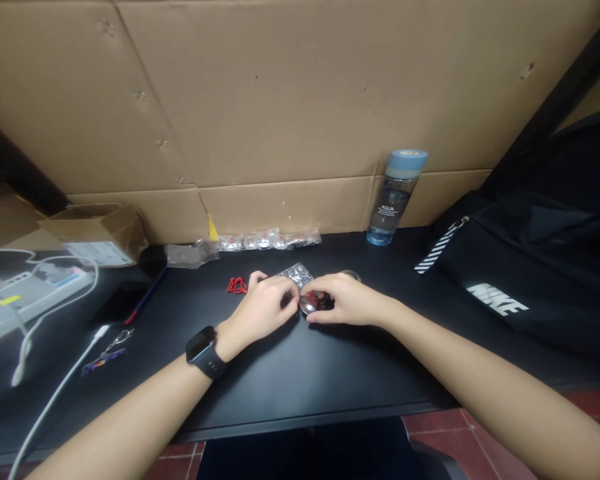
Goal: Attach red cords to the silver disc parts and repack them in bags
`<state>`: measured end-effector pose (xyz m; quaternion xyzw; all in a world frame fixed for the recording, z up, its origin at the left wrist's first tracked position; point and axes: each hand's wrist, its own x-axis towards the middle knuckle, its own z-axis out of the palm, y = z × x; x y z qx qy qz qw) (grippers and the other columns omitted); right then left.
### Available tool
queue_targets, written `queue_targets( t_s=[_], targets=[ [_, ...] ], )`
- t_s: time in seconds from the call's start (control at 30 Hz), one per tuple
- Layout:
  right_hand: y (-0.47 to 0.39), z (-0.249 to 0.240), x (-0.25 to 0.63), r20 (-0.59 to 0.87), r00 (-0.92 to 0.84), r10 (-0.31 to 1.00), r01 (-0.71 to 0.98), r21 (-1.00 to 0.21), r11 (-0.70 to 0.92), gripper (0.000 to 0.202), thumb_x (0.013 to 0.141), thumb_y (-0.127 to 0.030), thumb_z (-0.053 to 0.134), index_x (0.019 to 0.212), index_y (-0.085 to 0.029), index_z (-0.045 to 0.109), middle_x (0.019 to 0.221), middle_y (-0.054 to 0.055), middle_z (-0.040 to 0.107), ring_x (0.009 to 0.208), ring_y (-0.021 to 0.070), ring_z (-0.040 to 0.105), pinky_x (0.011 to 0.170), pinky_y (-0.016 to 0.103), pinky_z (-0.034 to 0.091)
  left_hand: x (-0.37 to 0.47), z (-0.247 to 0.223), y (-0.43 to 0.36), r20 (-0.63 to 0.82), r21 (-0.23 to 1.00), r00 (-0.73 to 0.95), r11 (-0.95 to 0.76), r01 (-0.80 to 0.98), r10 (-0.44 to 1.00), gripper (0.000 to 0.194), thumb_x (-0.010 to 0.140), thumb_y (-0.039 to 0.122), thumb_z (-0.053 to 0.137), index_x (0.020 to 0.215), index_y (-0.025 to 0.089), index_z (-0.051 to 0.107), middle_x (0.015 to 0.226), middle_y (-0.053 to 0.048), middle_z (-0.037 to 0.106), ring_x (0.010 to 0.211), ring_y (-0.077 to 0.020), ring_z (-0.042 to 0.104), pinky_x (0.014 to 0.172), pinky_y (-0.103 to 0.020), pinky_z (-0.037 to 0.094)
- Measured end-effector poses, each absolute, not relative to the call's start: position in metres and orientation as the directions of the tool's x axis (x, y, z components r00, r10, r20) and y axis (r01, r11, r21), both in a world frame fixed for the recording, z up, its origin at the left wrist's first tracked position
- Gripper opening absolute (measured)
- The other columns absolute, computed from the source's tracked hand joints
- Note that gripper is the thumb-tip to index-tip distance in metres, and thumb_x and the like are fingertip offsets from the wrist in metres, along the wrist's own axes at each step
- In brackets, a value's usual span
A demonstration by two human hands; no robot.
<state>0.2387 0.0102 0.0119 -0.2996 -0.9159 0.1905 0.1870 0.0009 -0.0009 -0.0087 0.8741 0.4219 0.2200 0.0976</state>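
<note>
Over the middle of the table, my right hand point(345, 300) curls around a small round shiny metal piece point(308, 305) with a bit of red cord by it. My left hand point(273, 300), with a black watch on its wrist, meets it from the left. Its thumb and forefinger are pinched together beside the metal piece; what lies between them is too small to tell. Just behind the fingers lies a crinkled clear plastic packet point(297, 273). A loose red cord point(237, 285) rests left of my left hand. Behind my right hand, a dark round item point(351, 275) is partly hidden.
Several small wrapped packets point(265, 240) line the cardboard wall. A water bottle point(395, 200) stands at the back, left of a black bag point(505, 267). On the left are an open carton point(97, 233), a power strip point(35, 293), a phone point(125, 300), white cables and a keyring point(107, 353).
</note>
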Motion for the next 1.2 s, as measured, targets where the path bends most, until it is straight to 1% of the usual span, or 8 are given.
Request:
queue_targets(
  t_s=[0.1,0.23,0.43,0.6,0.8,1.0,1.2],
  targets=[
    [0.010,0.013,0.239,0.213,-0.753,0.623,0.479,-0.472,0.740,0.033,0.088,-0.040,0.080,0.114,-0.022,0.074,0.098,0.002,0.077,0.083,0.0186,0.068,0.076,0.028,0.047,0.001,-0.010,0.000,0.308,0.357,0.548,-0.628,0.691,0.778,0.013,0.097,0.025,0.054,0.093,0.024,0.067,0.095,0.004,0.076,0.081,-0.0167,0.065,0.097,-0.043,0.027],
    [0.009,0.016,0.240,0.187,-0.759,0.624,0.487,-0.473,0.734,0.031,0.089,-0.039,0.079,0.114,-0.021,0.073,0.095,0.002,0.076,0.082,0.0184,0.067,0.075,0.027,0.046,0.001,-0.010,0.001,0.303,0.366,0.547,-0.625,0.689,0.780,0.013,0.097,0.025,0.054,0.092,0.024,0.067,0.094,0.003,0.076,0.082,-0.0170,0.064,0.097,-0.043,0.027],
    [0.007,0.023,0.243,0.153,-0.786,0.600,0.486,-0.448,0.751,0.030,0.087,-0.028,0.077,0.116,-0.022,0.072,0.101,0.003,0.077,0.090,0.0207,0.068,0.081,0.029,0.047,0.001,-0.010,0.000,0.295,0.359,0.549,-0.623,0.695,0.782,0.014,0.097,0.026,0.054,0.093,0.024,0.067,0.096,0.002,0.076,0.082,-0.0173,0.064,0.097,-0.044,0.026],
    [0.005,0.026,0.247,0.151,-0.815,0.560,0.451,-0.442,0.775,0.039,0.082,-0.015,0.071,0.120,-0.024,0.070,0.101,0.001,0.077,0.088,0.0196,0.067,0.084,0.030,0.047,0.001,-0.010,0.000,0.297,0.354,0.546,-0.621,0.699,0.784,0.013,0.097,0.026,0.054,0.094,0.024,0.067,0.095,0.003,0.076,0.081,-0.0165,0.064,0.096,-0.043,0.026],
    [0.005,0.026,0.246,0.149,-0.794,0.589,0.471,-0.462,0.752,0.033,0.087,-0.021,0.071,0.120,-0.025,0.070,0.099,0.001,0.076,0.087,0.0191,0.068,0.082,0.029,0.048,0.002,-0.010,-0.001,0.300,0.358,0.545,-0.621,0.697,0.783,0.014,0.097,0.025,0.054,0.093,0.024,0.067,0.093,0.004,0.076,0.079,-0.0162,0.063,0.095,-0.042,0.027],
    [0.007,0.023,0.247,0.129,-0.777,0.617,0.503,-0.462,0.730,0.041,0.087,-0.026,0.075,0.127,-0.025,0.068,0.098,0.001,0.076,0.087,0.0193,0.070,0.081,0.029,0.049,0.001,-0.009,0.000,0.305,0.363,0.540,-0.620,0.695,0.784,0.014,0.097,0.025,0.054,0.091,0.024,0.067,0.092,0.004,0.076,0.078,-0.0161,0.063,0.096,-0.042,0.027],
    [0.007,0.022,0.246,0.155,-0.783,0.603,0.481,-0.464,0.744,0.036,0.084,-0.020,0.076,0.119,-0.025,0.071,0.105,0.002,0.078,0.092,0.0199,0.071,0.082,0.028,0.049,0.001,-0.009,-0.001,0.314,0.369,0.535,-0.620,0.692,0.784,0.014,0.097,0.026,0.055,0.092,0.024,0.067,0.092,0.005,0.076,0.079,-0.0157,0.065,0.096,-0.042,0.027]
  ],
)
